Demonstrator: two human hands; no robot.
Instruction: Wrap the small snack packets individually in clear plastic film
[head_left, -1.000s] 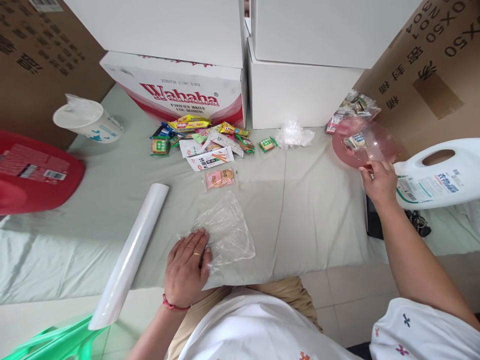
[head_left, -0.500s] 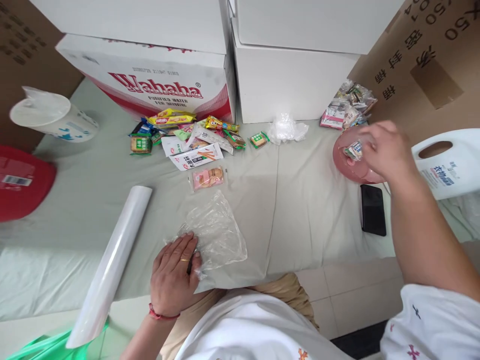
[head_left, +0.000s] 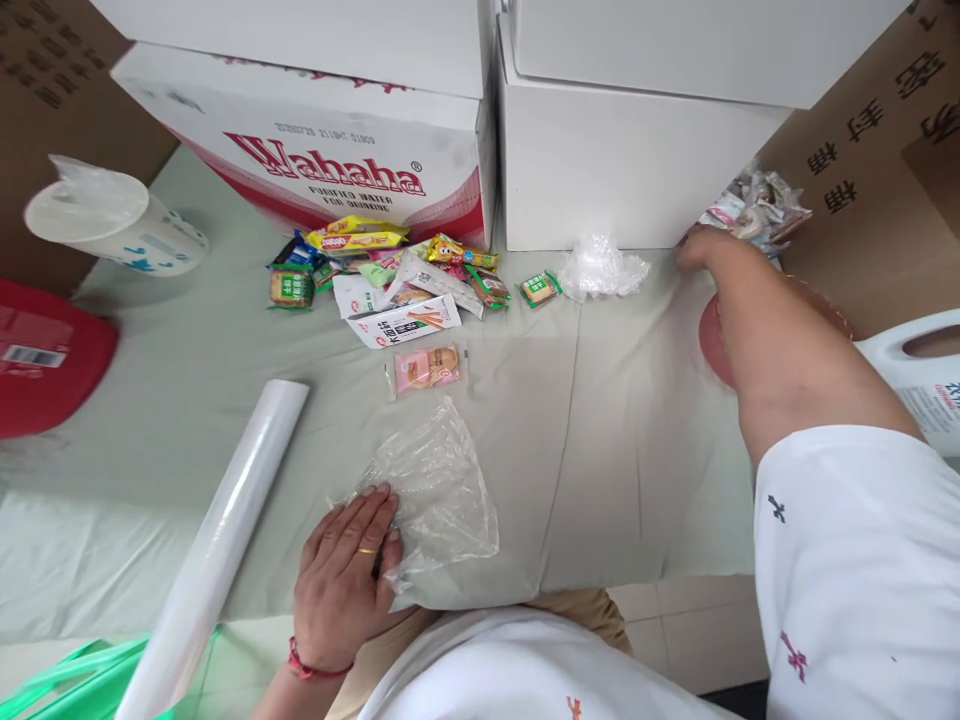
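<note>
My left hand (head_left: 349, 570) lies flat on the near left edge of a clear plastic bag (head_left: 450, 490), fingers stretched out and close together. Beyond the bag, a pink-wrapped biscuit pack (head_left: 427, 369) rests on the cloth. My right hand (head_left: 699, 248) reaches to the far right, at the near side of a heap of small wrapped packets (head_left: 769, 205). Its fingers are mostly hidden, so whether it grips anything is unclear. Under my right forearm a pink bowl (head_left: 716, 345) shows only in part.
Several snack packs (head_left: 405, 318) sit before a Wahaba-type water carton (head_left: 330, 160). A green-edged biscuit pack (head_left: 539, 288) and crumpled clear plastic (head_left: 602, 268) lie beside them. Left are a plastic film roll (head_left: 217, 540), a paper cup (head_left: 112, 225) and a red container (head_left: 52, 360); right, a white jug (head_left: 926, 375).
My right hand has moved from above the pink bowl, where it held a small packet, to the heap behind it. The view has shifted slightly. My left hand stays on the bag.
</note>
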